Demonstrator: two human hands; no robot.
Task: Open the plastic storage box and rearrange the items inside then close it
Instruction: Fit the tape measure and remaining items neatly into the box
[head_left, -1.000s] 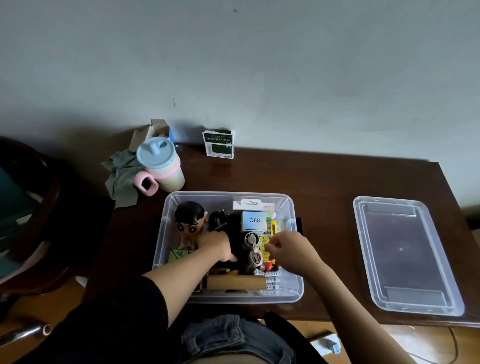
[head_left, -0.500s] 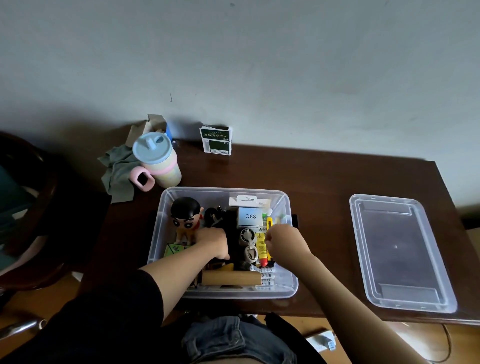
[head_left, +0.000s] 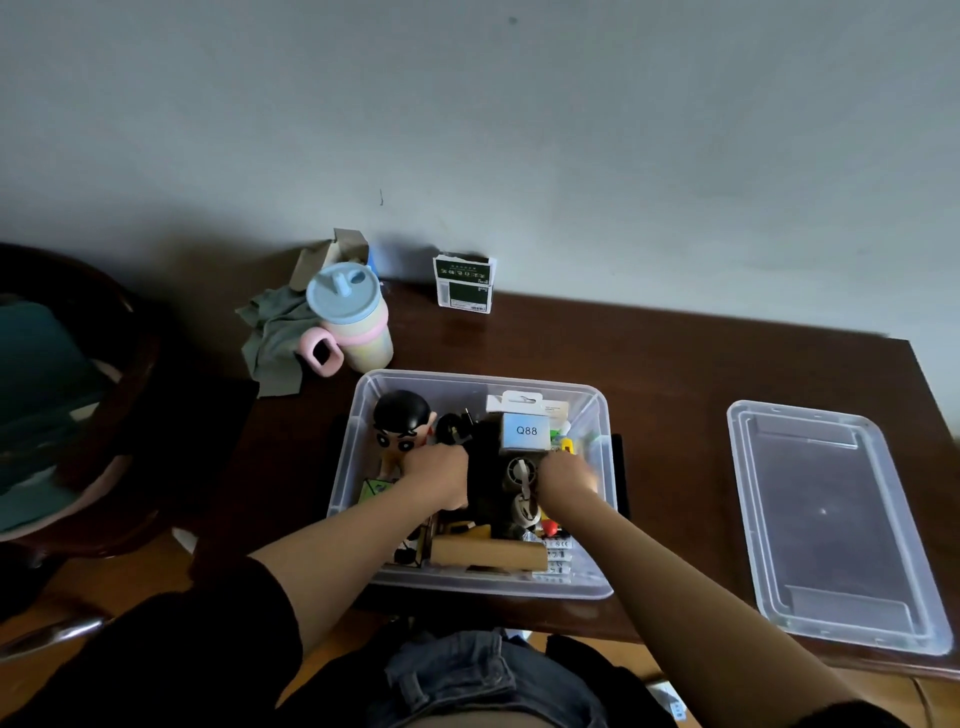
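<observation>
The plastic storage box (head_left: 597, 410) is a clear, shallow tub with rounded corners, standing open on the dark wooden counter (head_left: 675, 364) and crammed with small things. Its lid (head_left: 831, 525), the same clear plastic, lies flat on the counter well to the right of both hands.

Both hands are inside the box. The left hand (head_left: 441, 475) has its fingers curled down against a black item (head_left: 483, 467) at the middle; the right hand (head_left: 569, 478) is blurred, and its fingers seem bunched over small items near the right wall, though whether they pinch anything I cannot tell.

Just beyond the right fingers stands a pale blue carton (head_left: 526, 431) printed "Q88", with a white hang-tab package (head_left: 524, 402) behind it. Beyond the left fingers stands a cartoon boy figurine (head_left: 401, 426) with black hair. Nearer than the fingers lies a tan wooden block (head_left: 488, 553).

Outside, beyond the box, a small green-and-white carton (head_left: 464, 283) carries print too small to read, and a lidded pastel cup (head_left: 350, 317) sits beside a grey cloth (head_left: 270, 338). The items under the hands are hidden.
</observation>
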